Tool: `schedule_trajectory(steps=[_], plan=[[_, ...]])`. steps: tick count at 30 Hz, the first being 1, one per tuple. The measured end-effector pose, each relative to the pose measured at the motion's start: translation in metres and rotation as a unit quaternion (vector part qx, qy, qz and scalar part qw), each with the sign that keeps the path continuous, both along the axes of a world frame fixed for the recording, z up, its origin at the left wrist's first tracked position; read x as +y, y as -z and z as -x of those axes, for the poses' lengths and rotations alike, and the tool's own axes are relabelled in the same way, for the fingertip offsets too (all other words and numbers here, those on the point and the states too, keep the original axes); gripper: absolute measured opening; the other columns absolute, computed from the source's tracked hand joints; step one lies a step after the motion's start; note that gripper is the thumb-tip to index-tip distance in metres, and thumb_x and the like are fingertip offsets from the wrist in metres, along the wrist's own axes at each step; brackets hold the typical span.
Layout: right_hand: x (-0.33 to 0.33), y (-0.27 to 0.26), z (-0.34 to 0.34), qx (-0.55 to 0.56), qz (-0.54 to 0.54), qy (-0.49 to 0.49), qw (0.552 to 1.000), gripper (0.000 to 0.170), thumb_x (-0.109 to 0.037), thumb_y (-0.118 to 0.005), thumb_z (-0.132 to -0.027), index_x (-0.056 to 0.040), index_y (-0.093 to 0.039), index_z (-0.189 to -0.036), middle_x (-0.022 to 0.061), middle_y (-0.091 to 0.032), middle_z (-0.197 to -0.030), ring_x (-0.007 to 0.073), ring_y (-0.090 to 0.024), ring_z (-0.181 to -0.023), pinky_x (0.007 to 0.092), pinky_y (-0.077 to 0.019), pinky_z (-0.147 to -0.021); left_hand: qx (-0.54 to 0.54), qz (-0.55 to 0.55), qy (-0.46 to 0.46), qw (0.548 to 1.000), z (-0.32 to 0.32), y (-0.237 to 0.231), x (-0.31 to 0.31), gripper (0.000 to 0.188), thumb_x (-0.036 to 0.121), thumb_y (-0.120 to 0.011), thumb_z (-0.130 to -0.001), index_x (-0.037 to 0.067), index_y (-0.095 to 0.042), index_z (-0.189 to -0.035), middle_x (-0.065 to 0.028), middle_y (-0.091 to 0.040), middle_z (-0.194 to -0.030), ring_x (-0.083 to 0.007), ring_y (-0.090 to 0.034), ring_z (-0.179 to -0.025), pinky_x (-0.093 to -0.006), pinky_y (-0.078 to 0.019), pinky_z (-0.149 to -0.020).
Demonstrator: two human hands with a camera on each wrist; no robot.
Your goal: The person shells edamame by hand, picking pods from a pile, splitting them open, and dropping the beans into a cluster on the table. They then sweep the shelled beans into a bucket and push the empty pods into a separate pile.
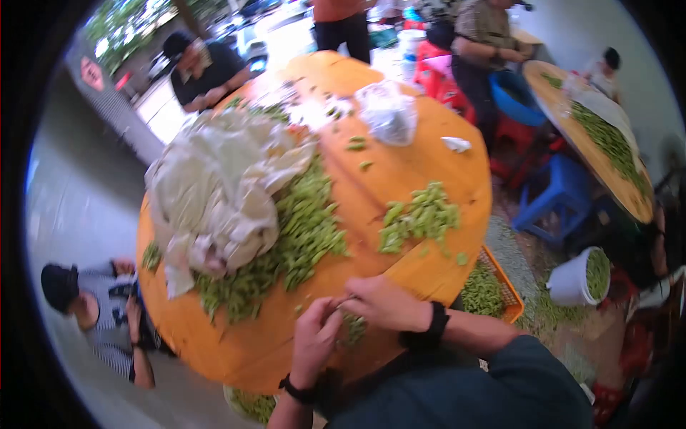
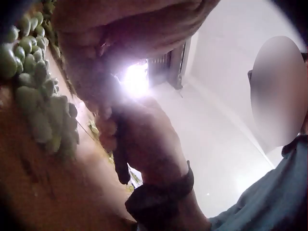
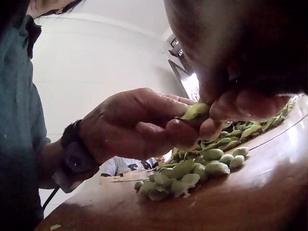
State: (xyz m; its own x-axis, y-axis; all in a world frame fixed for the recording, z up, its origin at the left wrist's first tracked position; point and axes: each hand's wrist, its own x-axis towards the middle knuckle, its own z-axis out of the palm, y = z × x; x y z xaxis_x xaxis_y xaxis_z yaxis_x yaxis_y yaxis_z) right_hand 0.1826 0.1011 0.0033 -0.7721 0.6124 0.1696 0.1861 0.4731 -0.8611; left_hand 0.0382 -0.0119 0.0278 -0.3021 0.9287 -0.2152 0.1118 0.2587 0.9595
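In front of my body, over the near side of the orange round table (image 1: 421,275), my left hand (image 1: 314,339) and right hand (image 1: 389,304) meet at the fingertips. Between them is a green bean pod (image 3: 196,111), best seen in the right wrist view. The left hand (image 3: 122,125) pinches it between thumb and fingers, while the right hand's curled fingers (image 3: 248,103) grip its other end. Just below the hands lies a small pile of shelled green beans (image 3: 168,179). A larger heap of green pods (image 1: 307,225) spreads beyond them.
A crumpled whitish sack (image 1: 221,179) covers part of the heap. Another pile of pods (image 1: 421,218) lies to the right, with a clear plastic bag (image 1: 387,113) farther back. An orange basket (image 1: 513,304) of green pieces stands beside the table. Seated people (image 1: 204,75) work around it.
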Motion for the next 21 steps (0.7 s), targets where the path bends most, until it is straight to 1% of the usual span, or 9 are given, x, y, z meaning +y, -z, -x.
schedule_trajectory(steps=[6, 7, 8, 10, 11, 13, 17, 20, 21], plan=[[-0.001, -0.015, -0.002, 0.001, 0.120, 0.008, 0.993, 0.020, -0.018, -0.065, -0.088, 0.0003, -0.061, -0.097, 0.0218, -0.064, -0.082, 0.0349, -0.066, -0.077, 0.0387, -0.0511, -0.069, 0.236, -0.119, 0.010, 0.964, -0.001, 0.018, -0.002, 0.014, 0.002, -0.062, -0.091, -0.001, -0.061, -0.105, -0.0035, -0.064, -0.083, -0.0065, -0.059, -0.075, -0.0234, -0.0495, -0.065], [-0.002, -0.005, 0.000, 0.034, 0.101, 0.013, 0.994, 0.012, -0.012, -0.065, -0.088, -0.0007, -0.060, -0.092, 0.0076, -0.061, -0.074, 0.0141, -0.058, -0.065, 0.0306, -0.0481, -0.061, 0.242, -0.111, 0.007, 0.964, -0.003, 0.012, -0.002, 0.015, 0.000, -0.063, -0.089, -0.002, -0.061, -0.104, -0.0060, -0.064, -0.083, -0.0072, -0.059, -0.074, -0.0234, -0.0488, -0.065], [-0.002, -0.005, 0.000, 0.032, 0.101, 0.010, 0.994, 0.012, -0.012, -0.065, -0.088, -0.0007, -0.060, -0.092, 0.0076, -0.061, -0.074, 0.0141, -0.058, -0.065, 0.0306, -0.0481, -0.061, 0.241, -0.110, 0.004, 0.964, -0.004, 0.010, -0.001, 0.015, 0.000, -0.063, -0.089, -0.002, -0.061, -0.104, -0.0060, -0.064, -0.083, -0.0072, -0.059, -0.074, -0.0234, -0.0488, -0.065], [0.000, -0.004, 0.000, 0.049, 0.152, -0.001, 0.987, 0.011, -0.010, -0.063, -0.090, -0.0022, -0.058, -0.094, 0.0023, -0.058, -0.071, 0.0090, -0.055, -0.061, 0.0262, -0.0451, -0.055, 0.199, -0.097, 0.003, 0.975, -0.004, 0.008, -0.001, 0.017, 0.002, -0.061, -0.088, -0.002, -0.061, -0.104, -0.0161, -0.068, -0.088, -0.0264, -0.068, -0.075, -0.0331, -0.0527, -0.066], [0.001, -0.006, -0.001, 0.048, 0.152, -0.002, 0.987, 0.011, -0.010, -0.063, -0.090, -0.0022, -0.058, -0.094, 0.0023, -0.058, -0.071, 0.0090, -0.055, -0.061, 0.0262, -0.0451, -0.055, 0.198, -0.096, 0.002, 0.976, -0.004, 0.008, -0.001, 0.017, 0.002, -0.061, -0.088, -0.002, -0.061, -0.104, -0.0161, -0.068, -0.088, -0.0264, -0.068, -0.075, -0.0331, -0.0527, -0.066], [0.004, -0.013, -0.003, 0.068, 0.393, -0.019, 0.917, 0.011, -0.010, -0.064, -0.088, -0.0030, -0.058, -0.094, 0.0004, -0.056, -0.069, 0.0071, -0.054, -0.059, 0.0251, -0.0441, -0.052, -0.084, -0.024, -0.015, 0.996, -0.001, 0.008, -0.001, 0.013, 0.002, -0.060, -0.092, -0.002, -0.061, -0.104, -0.0019, -0.065, -0.085, -0.0064, -0.060, -0.071, -0.0223, -0.0506, -0.063], [0.007, -0.012, -0.003, 0.068, 0.407, -0.050, 0.910, 0.011, -0.009, -0.062, -0.092, -0.0052, -0.055, -0.100, -0.0024, -0.054, -0.069, 0.0029, -0.051, -0.056, 0.0194, -0.0417, -0.051, -0.127, -0.019, -0.014, 0.992, 0.004, 0.007, 0.001, 0.012, 0.002, -0.057, -0.093, -0.001, -0.061, -0.104, -0.0002, -0.064, -0.085, -0.0057, -0.059, -0.069, -0.0211, -0.0510, -0.062], [0.005, -0.010, -0.002, 0.022, 0.321, -0.028, 0.946, 0.011, -0.008, -0.063, -0.090, -0.0033, -0.056, -0.097, -0.0005, -0.056, -0.070, 0.0064, -0.055, -0.061, 0.0236, -0.0460, -0.055, 0.007, -0.027, -0.013, 1.000, 0.011, 0.016, -0.001, 0.011, 0.002, -0.056, -0.093, -0.001, -0.061, -0.102, -0.0004, -0.064, -0.086, -0.0053, -0.058, -0.068, -0.0202, -0.0490, -0.060], [0.006, -0.003, 0.001, 0.050, 0.202, -0.002, 0.978, 0.010, -0.009, -0.063, -0.088, -0.0024, -0.058, -0.094, 0.0044, -0.059, -0.070, 0.0125, -0.058, -0.061, 0.0277, -0.0476, -0.056, 0.033, -0.027, -0.023, 0.999, 0.014, 0.017, -0.001, 0.011, 0.001, -0.056, -0.092, -0.001, -0.061, -0.101, -0.0009, -0.064, -0.085, -0.0069, -0.059, -0.068, -0.0217, -0.0489, -0.061]])
